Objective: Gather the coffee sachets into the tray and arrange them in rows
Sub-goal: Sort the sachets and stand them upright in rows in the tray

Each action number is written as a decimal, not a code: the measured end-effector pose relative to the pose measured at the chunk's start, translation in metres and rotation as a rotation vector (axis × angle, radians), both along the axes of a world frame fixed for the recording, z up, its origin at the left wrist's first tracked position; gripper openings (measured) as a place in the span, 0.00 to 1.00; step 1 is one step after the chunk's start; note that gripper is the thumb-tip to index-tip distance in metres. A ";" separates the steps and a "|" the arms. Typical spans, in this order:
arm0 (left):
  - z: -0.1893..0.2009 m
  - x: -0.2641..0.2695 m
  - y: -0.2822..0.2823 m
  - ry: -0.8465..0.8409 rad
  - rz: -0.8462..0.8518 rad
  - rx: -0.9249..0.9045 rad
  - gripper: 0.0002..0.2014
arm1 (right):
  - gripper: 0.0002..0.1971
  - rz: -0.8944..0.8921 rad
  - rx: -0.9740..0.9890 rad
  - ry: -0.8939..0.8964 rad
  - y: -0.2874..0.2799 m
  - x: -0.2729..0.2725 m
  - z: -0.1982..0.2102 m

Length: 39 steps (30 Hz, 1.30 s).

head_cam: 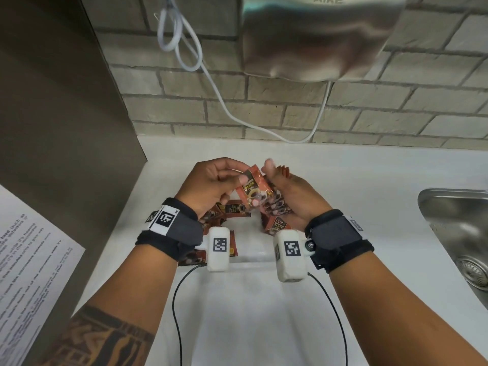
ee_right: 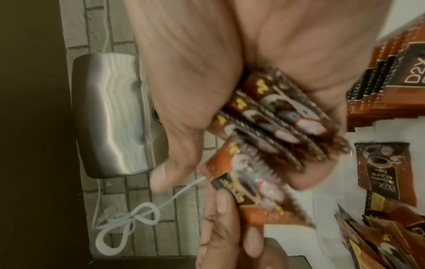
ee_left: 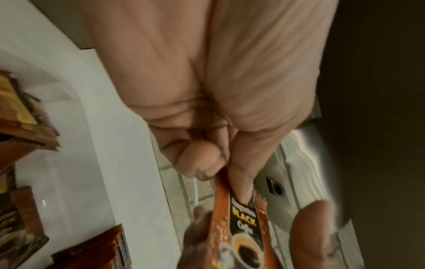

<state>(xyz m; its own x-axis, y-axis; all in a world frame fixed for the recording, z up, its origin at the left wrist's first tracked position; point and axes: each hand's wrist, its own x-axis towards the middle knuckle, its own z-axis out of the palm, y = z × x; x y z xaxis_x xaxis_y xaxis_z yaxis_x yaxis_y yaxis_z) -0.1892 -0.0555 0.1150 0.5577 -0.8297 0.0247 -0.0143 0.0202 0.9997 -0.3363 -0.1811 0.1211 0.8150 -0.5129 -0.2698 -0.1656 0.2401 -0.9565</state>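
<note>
As left hand (head_cam: 211,184) pinches one sachet (head_cam: 252,188), right hand (head_cam: 287,196) grips stack (ee_right: 287,123) beside it, likely squaring for rows.

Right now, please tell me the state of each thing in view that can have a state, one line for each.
left hand: pinches a single sachet.
single sachet: held in the air, tilted.
right hand: grips a stack of sachets.
stack of sachets: fanned in the palm.
loose sachets: lie unsorted below the hands.
tray: mostly hidden; rows not visible.
sink: looks dry.
</note>
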 end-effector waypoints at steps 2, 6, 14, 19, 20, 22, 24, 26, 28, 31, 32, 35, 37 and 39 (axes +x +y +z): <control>0.004 -0.006 -0.003 -0.045 -0.030 0.003 0.08 | 0.14 0.145 0.053 -0.077 0.005 0.000 0.002; 0.009 -0.015 -0.005 -0.153 -0.029 0.030 0.09 | 0.14 0.164 0.192 -0.062 0.010 0.001 0.002; 0.006 -0.033 -0.012 -0.822 -0.373 0.253 0.53 | 0.10 0.027 0.323 -0.071 0.009 0.003 0.007; -0.001 -0.031 -0.016 -0.925 -0.247 0.158 0.38 | 0.07 0.044 0.309 -0.068 0.010 0.005 0.001; -0.001 -0.030 -0.016 -0.922 -0.239 0.139 0.35 | 0.07 0.048 0.301 -0.058 0.009 0.004 0.001; -0.001 -0.032 -0.017 -0.934 -0.238 0.138 0.34 | 0.07 0.059 0.302 -0.044 0.007 0.003 0.000; -0.001 -0.034 -0.017 -0.926 -0.248 0.151 0.34 | 0.08 0.060 0.296 -0.037 0.007 0.002 0.000; -0.001 -0.033 -0.017 -0.879 -0.270 0.157 0.35 | 0.07 0.059 0.288 -0.023 0.008 0.002 -0.003; -0.002 -0.030 -0.017 -0.879 -0.271 0.159 0.33 | 0.07 0.055 0.245 0.007 0.008 0.001 -0.006; -0.007 -0.022 -0.017 -0.959 -0.239 0.213 0.33 | 0.12 0.020 -0.043 0.111 0.007 -0.002 -0.008; -0.008 -0.021 -0.018 -0.980 -0.229 0.230 0.34 | 0.09 0.004 -0.138 0.102 0.007 -0.003 -0.008; -0.004 -0.023 -0.019 -0.951 -0.211 0.247 0.43 | 0.08 -0.040 -0.242 0.063 0.006 -0.007 -0.008; 0.001 -0.024 -0.017 -0.751 -0.200 0.209 0.55 | 0.10 -0.031 -0.152 0.032 0.005 -0.012 -0.006; 0.004 -0.024 -0.017 -0.382 -0.133 0.116 0.63 | 0.12 0.007 -0.078 -0.002 0.006 -0.017 -0.001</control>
